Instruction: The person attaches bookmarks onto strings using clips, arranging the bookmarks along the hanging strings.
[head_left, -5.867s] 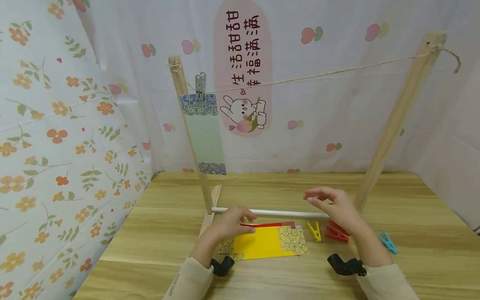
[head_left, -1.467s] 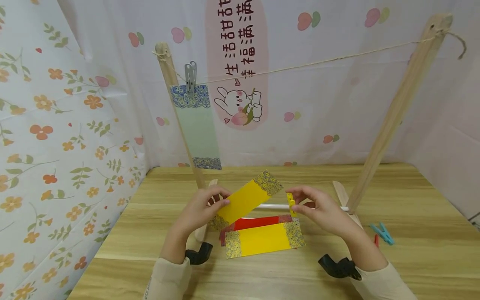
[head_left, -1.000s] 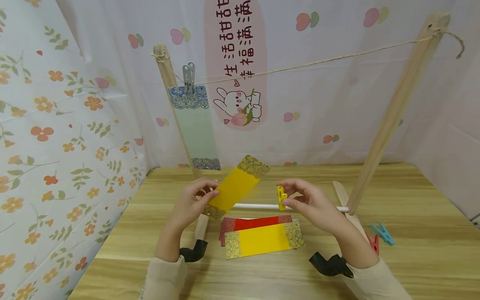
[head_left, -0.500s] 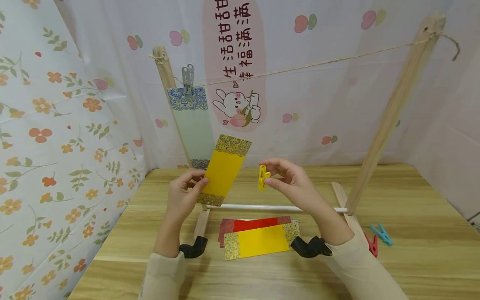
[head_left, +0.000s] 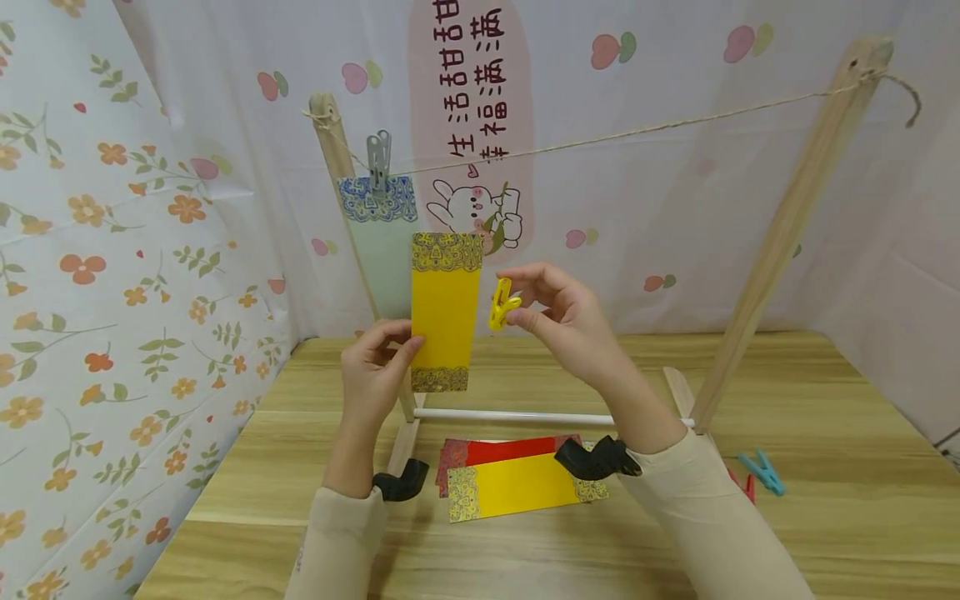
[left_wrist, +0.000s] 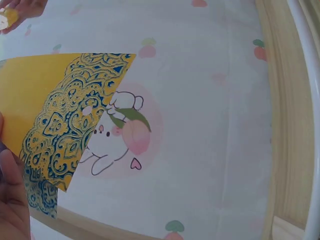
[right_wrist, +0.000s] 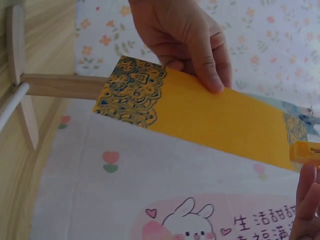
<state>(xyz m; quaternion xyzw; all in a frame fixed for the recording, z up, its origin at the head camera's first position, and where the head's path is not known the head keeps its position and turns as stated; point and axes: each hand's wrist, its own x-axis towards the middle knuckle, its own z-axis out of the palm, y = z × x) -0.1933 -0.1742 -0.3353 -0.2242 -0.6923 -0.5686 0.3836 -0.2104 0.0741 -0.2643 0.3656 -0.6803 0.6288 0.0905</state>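
Observation:
My left hand (head_left: 372, 367) pinches the left edge of a yellow card (head_left: 446, 321), held upright with a dark lace-like pattern at both ends. To the card's right, my right hand (head_left: 566, 325) pinches a yellow clothespin (head_left: 501, 307) between thumb and fingers, a small gap from the card in the head view. In the right wrist view the clothespin (right_wrist: 306, 151) overlaps the card's patterned end. Above them a twine line (head_left: 637, 132) runs between two wooden posts. A grey clothespin (head_left: 377, 167) holds a pale green card (head_left: 382, 258) on it, partly hidden behind the yellow one.
A second yellow card (head_left: 517, 492) lies on the table, overlapping a red card (head_left: 517, 450). A blue clothespin (head_left: 763, 473) and a partly hidden red one (head_left: 748, 487) lie at right. A white rod (head_left: 525, 416) joins the left post (head_left: 333, 133) and right post (head_left: 795, 225) low down.
Both hands, first empty over the table, have picked up the yellow card and yellow clothespin. They have risen toward the line, the card has turned upright, and the clothespin has moved left toward it.

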